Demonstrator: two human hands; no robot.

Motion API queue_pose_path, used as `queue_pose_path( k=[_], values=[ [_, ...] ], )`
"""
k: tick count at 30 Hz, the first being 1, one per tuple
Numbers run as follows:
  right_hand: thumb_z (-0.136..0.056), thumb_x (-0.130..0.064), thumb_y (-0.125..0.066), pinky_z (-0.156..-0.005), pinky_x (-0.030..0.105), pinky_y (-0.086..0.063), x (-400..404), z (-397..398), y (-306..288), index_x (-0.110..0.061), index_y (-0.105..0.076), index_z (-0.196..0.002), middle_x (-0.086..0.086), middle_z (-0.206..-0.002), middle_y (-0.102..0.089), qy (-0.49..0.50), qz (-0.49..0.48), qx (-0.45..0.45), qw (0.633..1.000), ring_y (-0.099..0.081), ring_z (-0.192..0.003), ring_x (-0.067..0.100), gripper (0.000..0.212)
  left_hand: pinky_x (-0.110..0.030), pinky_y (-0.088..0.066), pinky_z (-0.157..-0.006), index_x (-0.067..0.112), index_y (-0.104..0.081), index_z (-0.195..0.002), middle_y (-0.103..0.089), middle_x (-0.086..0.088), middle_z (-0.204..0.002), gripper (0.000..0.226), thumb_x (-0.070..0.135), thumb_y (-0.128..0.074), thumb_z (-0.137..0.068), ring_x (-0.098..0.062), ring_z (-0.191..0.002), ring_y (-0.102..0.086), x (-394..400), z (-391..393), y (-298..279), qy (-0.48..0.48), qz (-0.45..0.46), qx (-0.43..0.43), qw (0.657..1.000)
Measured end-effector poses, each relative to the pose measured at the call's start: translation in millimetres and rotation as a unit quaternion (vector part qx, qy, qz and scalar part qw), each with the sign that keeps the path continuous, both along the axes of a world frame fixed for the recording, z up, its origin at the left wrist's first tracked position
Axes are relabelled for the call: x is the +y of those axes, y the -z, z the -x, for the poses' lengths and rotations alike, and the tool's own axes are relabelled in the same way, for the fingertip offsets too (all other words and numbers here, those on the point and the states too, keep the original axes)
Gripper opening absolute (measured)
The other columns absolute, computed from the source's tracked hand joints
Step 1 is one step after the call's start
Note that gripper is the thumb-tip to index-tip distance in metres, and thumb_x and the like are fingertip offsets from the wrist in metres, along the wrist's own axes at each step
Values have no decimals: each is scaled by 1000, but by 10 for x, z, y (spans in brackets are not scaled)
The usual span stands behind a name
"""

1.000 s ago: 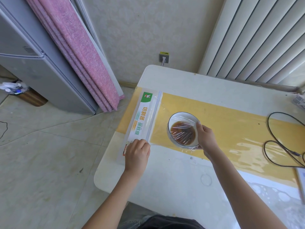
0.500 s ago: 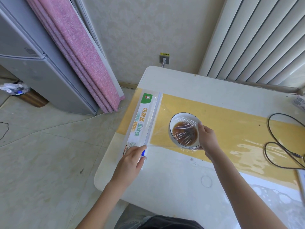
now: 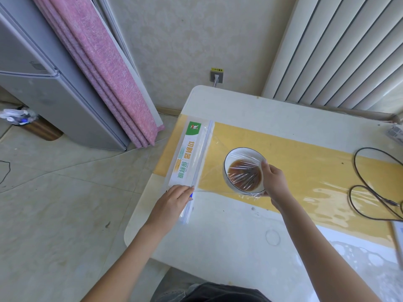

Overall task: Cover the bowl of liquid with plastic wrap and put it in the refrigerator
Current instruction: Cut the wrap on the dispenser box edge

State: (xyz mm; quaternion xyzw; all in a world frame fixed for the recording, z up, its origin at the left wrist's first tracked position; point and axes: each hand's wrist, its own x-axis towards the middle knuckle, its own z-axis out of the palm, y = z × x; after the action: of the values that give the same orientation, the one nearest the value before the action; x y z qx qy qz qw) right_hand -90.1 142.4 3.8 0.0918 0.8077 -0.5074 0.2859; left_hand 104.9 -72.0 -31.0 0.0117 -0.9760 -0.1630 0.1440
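While the right hand (image 3: 275,182) grips the film-covered white bowl of brown liquid (image 3: 243,170), the left hand (image 3: 174,200) rests flat-fingered on the white plastic-wrap cutter box (image 3: 189,159), whose blue slider looks next to cut the sheet.

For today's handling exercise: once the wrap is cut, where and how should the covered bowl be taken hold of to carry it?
Probably best taken with both hands under the bowl, a grip on each side wall from left and right. It stands upright with brown liquid inside and only thin plastic wrap over its mouth, so avoid pressing from above and keep it level.
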Motion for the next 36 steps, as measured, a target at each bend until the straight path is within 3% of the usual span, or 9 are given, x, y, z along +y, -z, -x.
queue_pose_path(
  k=[4, 7, 9, 14, 18, 25, 28, 31, 36],
  values=[
    [-99, -47, -37, -63, 48, -59, -3, -9, 14, -4, -64, -101, 13, -91, -62, -7, -2, -2, 1000, -61, -79, 27, 51, -30, -54, -77, 10, -56, -107, -67, -5, -92, 33, 0, -69, -79, -17, -90, -57, 10, 12, 53, -1, 10, 27, 1000],
    [-99, -46, -37, -66, 50, -58, -19, -15, 14, 0, -63, -102, 13, -89, -60, -7, -4, -5, 1000, -59, -78, 27, 53, -29, -55, -66, 7, -63, -97, -67, -5, -84, 41, -11, -76, -64, -21, -80, -63, 27, 57, -13, -45, -25, -7, 999],
    [-99, -46, -37, -63, 48, -58, -22, -17, 6, 2, -61, -103, 13, -88, -58, -7, -6, -6, 1000, -58, -77, 26, 54, -28, -55, -59, 5, -67, -89, -68, -6, -84, 35, -17, -71, -62, -23, -75, -66, -4, 189, -104, -84, -78, -24, 993],
    [-98, -49, -37, -67, 53, -57, 16, 42, 2, 6, -58, -105, 11, -86, -54, 1, -14, 4, 1000, -54, -75, 24, 59, -29, -55, -72, 9, -67, -95, -69, -1, -96, 26, -9, -59, -79, -15, -87, -62, -99, 368, -129, -68, -122, -22, 990],
    [-99, -45, -37, -65, 50, -58, 28, 71, -4, 5, -59, -105, 11, -87, -54, 8, -10, -2, 1000, -56, -76, 25, 55, -20, -44, -88, 8, -68, -104, -68, -1, -102, 29, 17, -47, -86, -11, -100, -55, -64, 203, -69, -56, -129, -23, 990],
    [-98, -48, -38, -67, 56, -57, 5, 98, 8, 7, -57, -104, 11, -85, -53, 5, -16, -6, 1000, -54, -75, 24, 59, -17, -43, -82, 11, -67, -96, -67, 2, -92, 24, 30, -55, -87, -8, -92, -55, -143, 297, -72, -43, -128, -41, 990],
    [-96, -49, -38, -74, 64, -52, 6, 93, -1, 10, -54, -105, 9, -83, -52, 1, -18, -1, 1000, -51, -74, 23, 62, -13, -42, -78, 13, -60, -91, -62, 4, -88, 14, 16, -69, -81, -1, -84, -54, -129, 365, -94, -97, -215, -44, 971],
    [-97, -49, -38, -74, 62, -53, 10, 92, 2, 10, -54, -105, 9, -83, -51, 4, -17, -3, 1000, -51, -74, 23, 61, -5, -39, -71, 18, -58, -83, -57, 4, -81, 26, 4, -76, -73, 0, -77, -51, -145, 463, -110, -145, -292, -44, 944],
    [-99, -47, -38, -73, 61, -54, 13, 98, 24, 4, -60, -101, 11, -85, -57, 10, -14, -4, 1000, -56, -76, 25, 55, -2, -38, -61, 5, -67, -72, -54, 8, -67, 14, -1, -79, -69, 1, -66, -52, -160, 579, -97, -161, -296, -37, 941]
  ],
)
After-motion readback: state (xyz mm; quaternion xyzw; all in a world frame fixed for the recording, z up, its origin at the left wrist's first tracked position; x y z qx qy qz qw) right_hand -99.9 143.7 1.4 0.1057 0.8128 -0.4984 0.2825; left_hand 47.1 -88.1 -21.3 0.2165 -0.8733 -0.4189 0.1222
